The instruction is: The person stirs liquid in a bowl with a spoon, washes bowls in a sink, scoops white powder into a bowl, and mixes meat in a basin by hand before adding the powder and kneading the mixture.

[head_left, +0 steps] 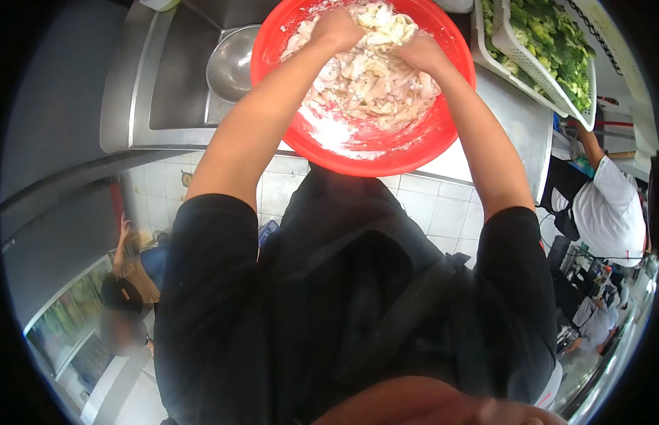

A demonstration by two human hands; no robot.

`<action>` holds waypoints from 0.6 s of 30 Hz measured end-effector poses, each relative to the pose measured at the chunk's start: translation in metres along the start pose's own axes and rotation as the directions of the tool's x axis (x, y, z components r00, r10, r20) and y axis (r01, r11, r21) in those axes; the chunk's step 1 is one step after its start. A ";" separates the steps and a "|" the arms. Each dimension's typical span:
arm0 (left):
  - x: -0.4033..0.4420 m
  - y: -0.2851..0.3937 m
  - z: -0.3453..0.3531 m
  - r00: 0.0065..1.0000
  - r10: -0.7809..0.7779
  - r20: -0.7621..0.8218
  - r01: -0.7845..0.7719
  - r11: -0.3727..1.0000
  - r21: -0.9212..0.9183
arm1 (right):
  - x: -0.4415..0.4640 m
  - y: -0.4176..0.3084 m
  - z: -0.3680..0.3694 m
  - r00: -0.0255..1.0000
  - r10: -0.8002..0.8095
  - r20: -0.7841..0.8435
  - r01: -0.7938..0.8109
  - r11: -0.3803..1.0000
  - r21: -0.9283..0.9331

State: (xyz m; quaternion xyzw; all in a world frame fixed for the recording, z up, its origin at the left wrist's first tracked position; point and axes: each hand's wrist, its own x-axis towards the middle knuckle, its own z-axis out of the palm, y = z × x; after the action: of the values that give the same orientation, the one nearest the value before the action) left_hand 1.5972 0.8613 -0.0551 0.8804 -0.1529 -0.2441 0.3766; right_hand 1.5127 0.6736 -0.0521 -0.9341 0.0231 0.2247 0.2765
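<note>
A big red basin (372,164) holds a heap of pale, wet strips dusted with white flour (379,81); they look like raw meat, though the exact kind is unclear. Both my hands are down in this heap. My left hand (336,30) is curled like a fist at the far left of the heap, its fingertips sunk among the strips. To its right, my right hand (421,54) bends inward with its fingers closed into the strips and partly hidden by them. Loose flour coats the near inner wall of the basin.
Left of the basin is a steel sink (177,85) with a metal bowl (232,65) in it. White crates of broccoli (549,49) stand on the steel counter (510,113) at right. A co-worker in white (609,212) is beyond; another person (124,312) is at lower left.
</note>
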 end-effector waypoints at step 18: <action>-0.040 -0.073 0.053 0.970 -0.103 0.218 0.235 0.199 -0.951 | -0.007 0.009 0.095 0.962 0.157 0.222 -0.209 -0.093 0.973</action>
State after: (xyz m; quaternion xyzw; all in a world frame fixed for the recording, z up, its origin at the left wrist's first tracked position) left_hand 1.5410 0.8970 -0.1284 0.4492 0.1105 -0.3717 0.8049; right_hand 1.4666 0.7155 -0.1245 -0.4208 0.3010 0.1887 0.8347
